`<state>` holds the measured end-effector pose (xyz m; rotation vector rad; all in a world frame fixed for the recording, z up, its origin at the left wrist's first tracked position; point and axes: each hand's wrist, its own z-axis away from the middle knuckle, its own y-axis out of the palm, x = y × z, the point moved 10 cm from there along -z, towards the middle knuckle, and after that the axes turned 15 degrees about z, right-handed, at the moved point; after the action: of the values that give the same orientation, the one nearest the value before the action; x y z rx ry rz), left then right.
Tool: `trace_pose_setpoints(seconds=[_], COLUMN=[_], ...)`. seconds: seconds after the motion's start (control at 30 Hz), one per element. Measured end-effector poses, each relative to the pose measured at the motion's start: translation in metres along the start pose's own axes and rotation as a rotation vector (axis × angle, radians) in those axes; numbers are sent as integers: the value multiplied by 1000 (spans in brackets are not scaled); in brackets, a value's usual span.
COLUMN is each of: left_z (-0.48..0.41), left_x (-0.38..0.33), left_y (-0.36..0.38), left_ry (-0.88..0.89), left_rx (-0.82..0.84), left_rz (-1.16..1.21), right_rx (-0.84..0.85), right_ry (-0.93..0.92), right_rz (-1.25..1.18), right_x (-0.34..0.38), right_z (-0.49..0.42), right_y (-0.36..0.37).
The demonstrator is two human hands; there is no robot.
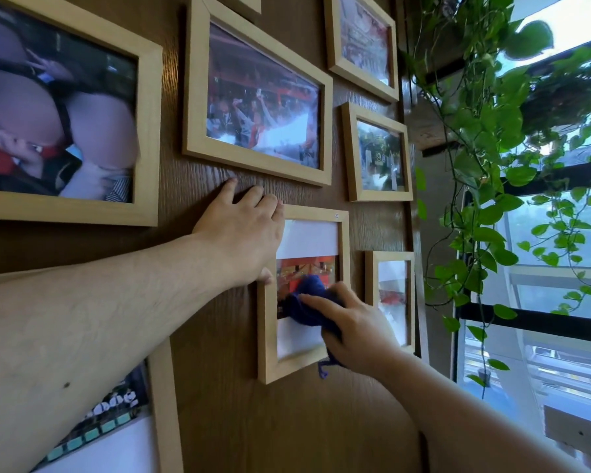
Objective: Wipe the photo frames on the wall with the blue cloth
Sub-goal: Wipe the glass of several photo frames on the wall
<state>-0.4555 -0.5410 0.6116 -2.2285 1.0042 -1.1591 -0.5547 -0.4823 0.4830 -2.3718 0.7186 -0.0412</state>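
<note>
Several light wooden photo frames hang on a dark brown wood wall. My right hand (352, 327) grips a bunched dark blue cloth (307, 302) and presses it against the glass of a small upright frame (265, 336) in the lower middle. My left hand (243, 235) lies flat against the wall with spread fingers, its palm and thumb over the upper left corner of that same frame. A loose thread of the cloth dangles below my right palm.
A wide frame (258, 100) hangs just above my left hand, a large one (147, 131) at the left, and three smaller ones (377, 155) at the right. Trailing green vines (485, 165) hang by a window (560, 302) at the right.
</note>
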Motion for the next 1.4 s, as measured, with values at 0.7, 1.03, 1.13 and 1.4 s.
trace_pose_setpoints(seconds=[0.7,1.03,1.13,1.4], left_z=[-1,1,0,1], left_x=[2,0,0,0], left_y=[2,1,1,1], left_ry=[7,-7,-16,-18], left_rx=[-20,-18,-8,4], left_rz=[-8,-20,-22,-29], right_rx=[187,277,272,326], right_ry=[206,136,47,41], right_rz=[151,55,-10,-28], right_x=[-39,21,49,23], right_z=[34,31,29,32], right_y=[26,18,11,18])
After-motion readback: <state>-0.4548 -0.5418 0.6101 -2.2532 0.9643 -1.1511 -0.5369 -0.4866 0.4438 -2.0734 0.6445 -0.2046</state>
